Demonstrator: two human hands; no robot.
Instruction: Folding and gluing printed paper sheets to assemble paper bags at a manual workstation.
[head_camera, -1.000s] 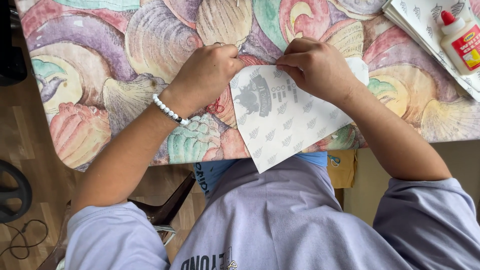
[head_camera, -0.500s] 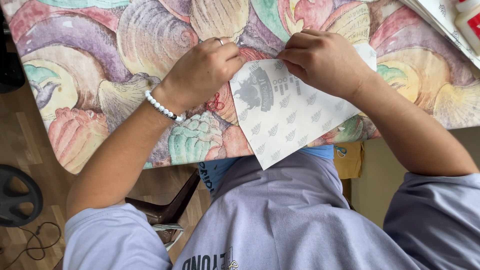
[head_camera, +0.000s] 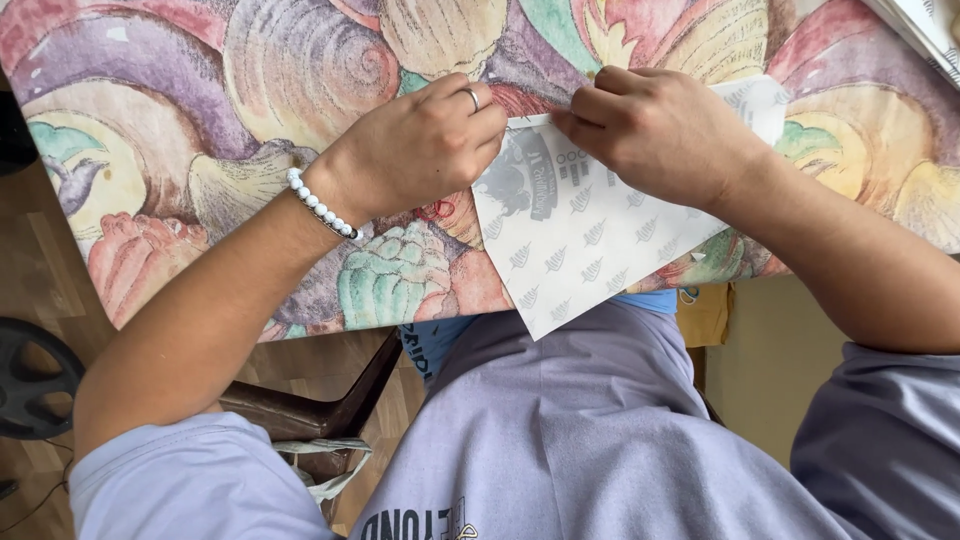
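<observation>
While both hands pressed down on it, the sheet of paper (head_camera: 590, 240) lay at the near edge of the table, white with a faint grey pattern of small repeated leaf-like marks and a darker round grey emblem near its upper left part, under the fingers. One pointed corner of the sheet hung past the table edge toward the person's lap, and another corner reached out beyond the right hand, up and to its right. The left hand (head_camera: 420, 150), with a ring on one finger and a white bead bracelet (head_camera: 320, 205) at the wrist, had its fingers curled and their tips pinching the top left edge of the paper. The right hand (head_camera: 660, 130) was bent over the same top edge just beside the left, its fingertips gripping the paper where a fold seemed to run; the two hands nearly touched. Under them spread a tablecloth (head_camera: 200, 120) painted with large shells in pink, purple, green and yellow, with open cloth to the left of the left hand and beyond both hands. Its near edge ran just below the wrists. At the far upper right, well apart from the right hand, the corner of some pale printed sheets (head_camera: 930, 25) showed. Below the left forearm, a dark wooden chair arm (head_camera: 330, 400) stood over a wooden floor.
</observation>
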